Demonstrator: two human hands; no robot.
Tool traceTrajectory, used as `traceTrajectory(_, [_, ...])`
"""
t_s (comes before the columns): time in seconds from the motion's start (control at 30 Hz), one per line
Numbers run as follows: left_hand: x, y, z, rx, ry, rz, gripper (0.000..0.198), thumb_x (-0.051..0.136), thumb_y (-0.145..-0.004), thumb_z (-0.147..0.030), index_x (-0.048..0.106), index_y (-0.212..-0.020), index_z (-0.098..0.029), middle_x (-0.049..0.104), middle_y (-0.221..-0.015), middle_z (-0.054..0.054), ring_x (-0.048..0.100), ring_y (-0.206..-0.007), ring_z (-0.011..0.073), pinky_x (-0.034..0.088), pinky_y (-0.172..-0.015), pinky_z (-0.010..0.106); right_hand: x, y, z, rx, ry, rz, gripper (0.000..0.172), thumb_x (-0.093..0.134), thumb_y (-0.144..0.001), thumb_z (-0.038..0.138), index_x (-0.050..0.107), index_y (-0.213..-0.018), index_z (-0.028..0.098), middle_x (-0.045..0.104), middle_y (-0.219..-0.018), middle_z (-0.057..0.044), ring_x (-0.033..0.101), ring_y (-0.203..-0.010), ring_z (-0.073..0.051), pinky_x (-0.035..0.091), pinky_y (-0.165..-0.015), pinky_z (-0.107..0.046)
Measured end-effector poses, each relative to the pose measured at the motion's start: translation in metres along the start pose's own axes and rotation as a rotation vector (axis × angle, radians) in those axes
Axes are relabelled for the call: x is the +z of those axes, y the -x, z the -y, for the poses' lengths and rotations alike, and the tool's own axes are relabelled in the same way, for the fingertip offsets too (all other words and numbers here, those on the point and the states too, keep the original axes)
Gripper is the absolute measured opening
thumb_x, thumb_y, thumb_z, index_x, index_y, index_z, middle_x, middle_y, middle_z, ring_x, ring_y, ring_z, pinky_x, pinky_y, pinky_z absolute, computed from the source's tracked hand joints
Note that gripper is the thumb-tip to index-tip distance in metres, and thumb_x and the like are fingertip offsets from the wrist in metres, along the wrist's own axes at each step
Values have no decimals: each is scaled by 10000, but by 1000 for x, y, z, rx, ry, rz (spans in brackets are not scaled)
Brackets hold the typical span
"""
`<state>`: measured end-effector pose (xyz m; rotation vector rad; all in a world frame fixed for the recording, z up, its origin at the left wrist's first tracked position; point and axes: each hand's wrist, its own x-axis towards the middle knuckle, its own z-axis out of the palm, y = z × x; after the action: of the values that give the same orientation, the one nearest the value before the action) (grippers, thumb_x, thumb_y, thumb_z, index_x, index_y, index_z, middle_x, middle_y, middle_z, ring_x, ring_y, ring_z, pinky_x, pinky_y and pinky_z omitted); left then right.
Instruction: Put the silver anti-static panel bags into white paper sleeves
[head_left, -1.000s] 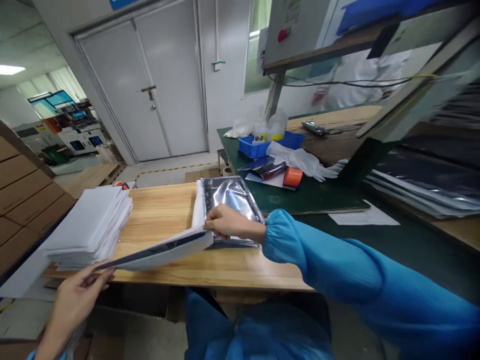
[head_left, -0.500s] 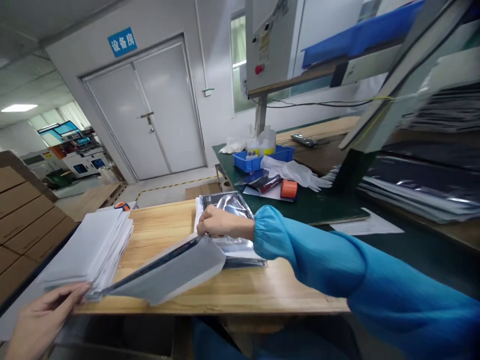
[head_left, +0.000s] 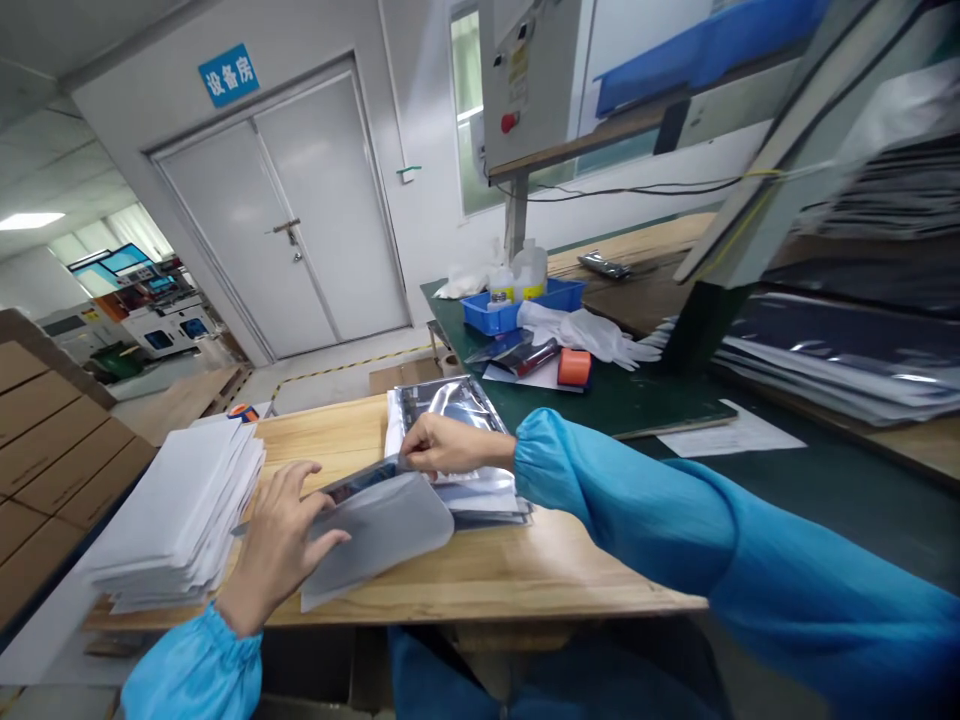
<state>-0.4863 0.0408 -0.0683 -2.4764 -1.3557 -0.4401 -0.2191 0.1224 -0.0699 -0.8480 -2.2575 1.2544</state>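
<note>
My right hand (head_left: 435,445) pinches the upper corner of a dark panel with a translucent white sheet (head_left: 379,530) on its near side, tilted above the wooden table (head_left: 517,570). My left hand (head_left: 281,530) is at the panel's left part, fingers spread and thumb apart, partly covering it. Left of that hand is a thick stack of white sheets (head_left: 172,500). Behind and right of my right hand lies a pile of silvery bags (head_left: 469,400), partly hidden by the hand and forearm.
A green table (head_left: 637,400) at the right holds a blue tray (head_left: 491,318) with bottles, white gloves (head_left: 585,333) and an orange tape roll (head_left: 574,368). Cardboard boxes (head_left: 64,450) stand at the left. A slanted post rises at the right.
My left hand has moved right from the white stack's near corner to the panel, its fingers spreading. My right hand still holds the corner, nearly in place. The view has shifted slightly.
</note>
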Motion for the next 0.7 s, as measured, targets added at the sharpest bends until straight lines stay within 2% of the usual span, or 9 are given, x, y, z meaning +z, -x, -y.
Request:
traceTrajectory(0.1, [0, 6, 12, -30, 27, 187, 160, 698, -737, -345, 677, -726, -187, 601, -1153, 126, 575, -1056, 288, 482, -873, 418, -6, 5, -2, -37, 122, -18, 210, 466, -725, 51, 571, -566, 140, 551, -499, 26, 535, -501, -99, 364, -500, -186])
traceTrajectory(0.23, [0, 18, 14, -55, 58, 269, 144, 639, -788, -297, 697, -697, -202, 636, -1134, 106, 593, -1039, 267, 472, -877, 400, -2, 23, 30, -144, 443, -329, 104, 598, -801, 195, 662, -746, 133, 665, -713, -56, 566, -637, -135, 376, -598, -229])
traceTrajectory(0.27, [0, 20, 12, -47, 66, 272, 152, 625, -801, -294, 702, -702, -209, 640, -1134, 102, 597, -1031, 261, 470, -874, 396, 4, 27, 42, -164, 482, -361, 144, 589, -832, 251, 668, -792, 137, 675, -731, -66, 575, -654, -143, 378, -606, -234])
traceTrajectory(0.3, [0, 22, 10, -33, 68, 269, 158, 611, -813, -289, 705, -711, -213, 644, -1133, 100, 599, -1025, 257, 468, -873, 395, 12, 31, 54, -170, 507, -292, 181, 577, -853, 297, 671, -844, 143, 681, -728, -67, 588, -655, -147, 380, -599, -233])
traceTrajectory(0.37, [0, 25, 4, 4, 53, 255, 168, 587, -833, -271, 705, -726, -218, 646, -1133, 97, 599, -1023, 254, 463, -874, 399, 30, 36, 70, -140, 615, -67, 267, 620, -819, 355, 665, -961, 133, 697, -763, -97, 625, -679, -189, 381, -564, -248])
traceTrajectory(0.43, [-1, 28, 1, 39, 24, 235, 178, 580, -842, -278, 699, -724, -218, 644, -1142, 93, 598, -1021, 255, 459, -880, 412, 44, 37, 72, -66, 720, 108, 303, 640, -787, 301, 655, -1016, 105, 706, -864, -147, 658, -751, -238, 396, -561, -266])
traceTrajectory(0.47, [-2, 30, 0, 52, 9, 228, 181, 585, -841, -292, 698, -720, -218, 643, -1148, 92, 598, -1021, 258, 456, -886, 420, 48, 38, 68, -23, 763, 153, 278, 628, -783, 248, 658, -1011, 92, 703, -909, -167, 666, -794, -256, 409, -573, -274])
traceTrajectory(0.6, [-5, 39, 12, 73, -33, 248, 180, 619, -815, -356, 710, -717, -234, 649, -1159, 86, 601, -1027, 275, 453, -889, 432, 41, 47, 42, 139, 886, 183, 186, 549, -781, 79, 683, -911, 81, 697, -900, -190, 677, -861, -280, 442, -619, -291])
traceTrajectory(0.7, [-7, 46, 26, 62, -35, 260, 192, 602, -819, -374, 718, -728, -251, 655, -1159, 77, 613, -1006, 275, 468, -854, 415, 32, 55, 37, 113, 921, 126, 213, 527, -843, 147, 646, -1011, 91, 695, -860, -176, 679, -849, -290, 453, -624, -310])
